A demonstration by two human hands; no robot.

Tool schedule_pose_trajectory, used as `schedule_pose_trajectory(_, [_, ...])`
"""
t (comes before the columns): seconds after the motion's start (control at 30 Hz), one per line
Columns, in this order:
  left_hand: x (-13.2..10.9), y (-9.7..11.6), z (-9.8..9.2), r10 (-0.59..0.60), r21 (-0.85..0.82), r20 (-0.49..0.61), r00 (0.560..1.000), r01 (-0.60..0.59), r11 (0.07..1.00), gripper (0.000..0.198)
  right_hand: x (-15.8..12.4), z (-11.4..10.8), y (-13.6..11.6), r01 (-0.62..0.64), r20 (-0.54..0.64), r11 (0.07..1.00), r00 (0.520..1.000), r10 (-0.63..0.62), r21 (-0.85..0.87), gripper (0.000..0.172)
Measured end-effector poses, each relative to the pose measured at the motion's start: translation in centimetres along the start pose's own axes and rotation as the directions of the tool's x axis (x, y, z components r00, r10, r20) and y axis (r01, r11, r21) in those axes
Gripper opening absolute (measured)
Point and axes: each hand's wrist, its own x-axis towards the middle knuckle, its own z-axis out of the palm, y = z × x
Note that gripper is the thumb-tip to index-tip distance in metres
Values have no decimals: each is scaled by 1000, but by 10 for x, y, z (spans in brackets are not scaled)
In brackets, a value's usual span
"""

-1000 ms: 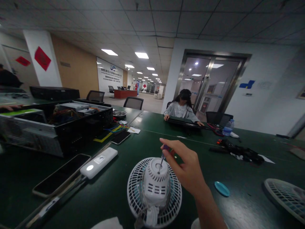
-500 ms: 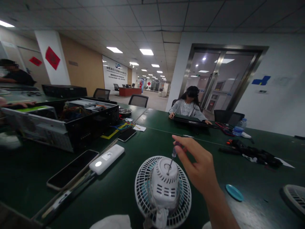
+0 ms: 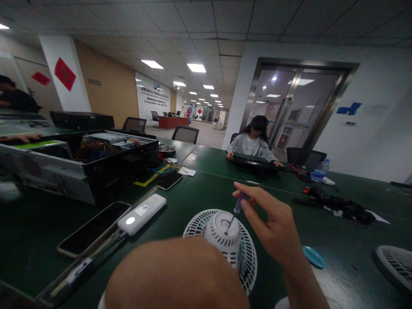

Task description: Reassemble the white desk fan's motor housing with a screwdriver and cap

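As it looks now, right hand (image 3: 273, 223): pinching a small screwdriver (image 3: 238, 203), tip down in the white fan's motor housing (image 3: 222, 236)
left hand (image 3: 177, 274): huge blur by the lens, can't tell its grip

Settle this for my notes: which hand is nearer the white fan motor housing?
Right. The right hand holds a screwdriver, its tip on the white fan motor housing; the left hand, blurred near the camera, hides the housing's lower part and seems farther.

A blurred left hand (image 3: 177, 274) now covers the lower half of the small fan (image 3: 247, 257)
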Motion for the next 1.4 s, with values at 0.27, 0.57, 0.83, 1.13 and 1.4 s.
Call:
schedule_pose_trajectory(0.27, [91, -88, 2, -156, -155, 426, 891, 242, 958, 60, 1, -1, -2, 12, -16, 998, 1000, -13, -56, 25])
schedule_pose_trajectory(0.57, [99, -113, 41, 77, -377, 789, 610, 381, 844, 43, 1, -4, -1, 48, -15, 996, 999, -49, -74, 21])
schedule_pose_trajectory(0.83, [89, -122, 44, 45, -371, 770, 636, 388, 844, 62, -1, -6, -1, 85, 17, 993, 996, -84, -86, 26])
schedule_pose_trajectory(1.13, [93, -129, 44, 76, -307, 817, 571, 320, 896, 84, -1, -4, 1, 77, 22, 987, 997, -75, -140, 23])
schedule_pose_trajectory(1.4, [92, -132, 55, 64, -361, 803, 592, 398, 843, 84, -1, -4, 4, 85, 74, 988, 994, -76, -127, 31])
